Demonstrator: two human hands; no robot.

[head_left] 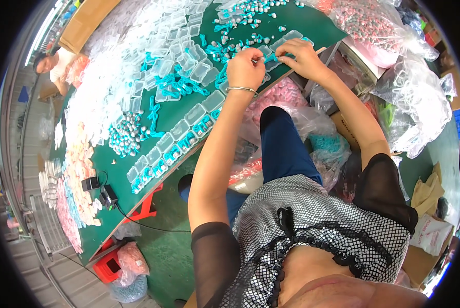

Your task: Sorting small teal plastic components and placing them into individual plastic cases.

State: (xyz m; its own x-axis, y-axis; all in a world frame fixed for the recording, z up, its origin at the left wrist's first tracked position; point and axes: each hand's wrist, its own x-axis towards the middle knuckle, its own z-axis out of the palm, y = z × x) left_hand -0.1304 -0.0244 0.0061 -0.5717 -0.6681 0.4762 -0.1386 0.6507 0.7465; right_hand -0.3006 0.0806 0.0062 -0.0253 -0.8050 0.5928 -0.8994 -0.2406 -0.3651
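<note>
My left hand point(245, 66), with a thin bangle at the wrist, pinches a small grey and teal piece point(261, 58) over the green table point(168, 115). My right hand point(301, 55) presses its fingers on a small clear plastic box point(280, 50) right beside it. Both hands almost touch each other near the table's edge. Loose teal cords point(178, 84) and grey and teal pieces point(125, 134) lie around them. A row of clear boxes point(176, 139) runs along the table's near edge, several with teal cords inside.
A heap of empty clear boxes point(137, 41) covers the far left of the table. Plastic bags of pink and teal parts point(378, 31) stand at the right and under the table. Black chargers point(99, 190) lie near pink stacks point(78, 169). Another person point(55, 64) sits at the far left.
</note>
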